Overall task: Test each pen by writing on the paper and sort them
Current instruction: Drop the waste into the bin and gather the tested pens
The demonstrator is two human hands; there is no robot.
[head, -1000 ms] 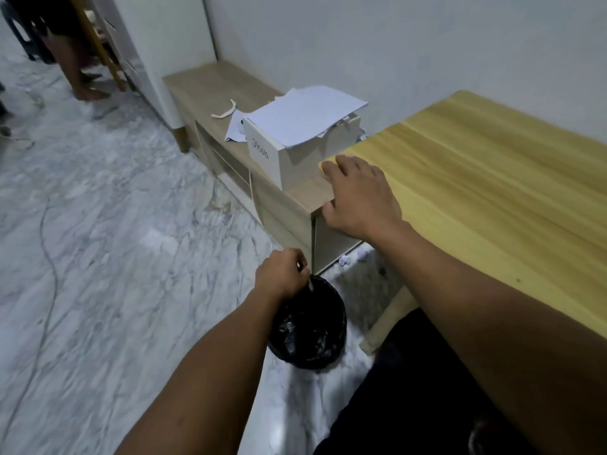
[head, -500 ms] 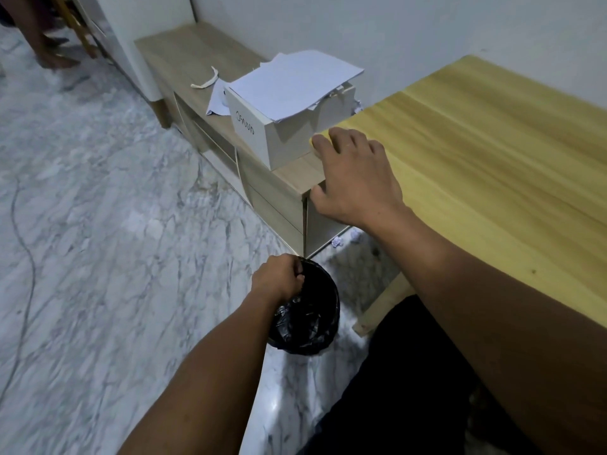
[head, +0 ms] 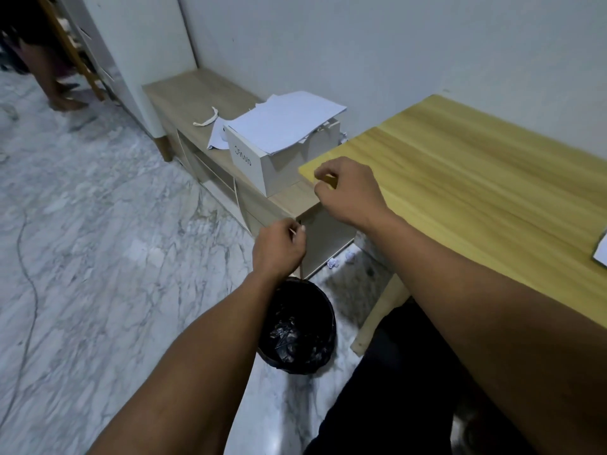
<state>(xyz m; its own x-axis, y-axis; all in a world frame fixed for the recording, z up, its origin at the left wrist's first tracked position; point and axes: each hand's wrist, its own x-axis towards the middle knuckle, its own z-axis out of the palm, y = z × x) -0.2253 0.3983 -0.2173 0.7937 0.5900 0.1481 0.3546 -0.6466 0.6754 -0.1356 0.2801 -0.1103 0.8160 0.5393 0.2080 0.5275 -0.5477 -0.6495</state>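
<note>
Pen [head: 297,239], thin, sits pinched in the left hand [head: 279,249] grip above the black bin [head: 297,326].

Illegible handwriting on white box [head: 259,165]

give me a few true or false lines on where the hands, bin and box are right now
1. The bin stands on the floor beside the table. True.
2. The left hand is inside the bin. False: it is above the bin, fingers curled.
3. The right hand is at the table's corner. True.
4. The box sits on the table. False: it sits on the low cabinet, with paper on top.
5. Pens lie on the table. False: none are visible there.
</note>
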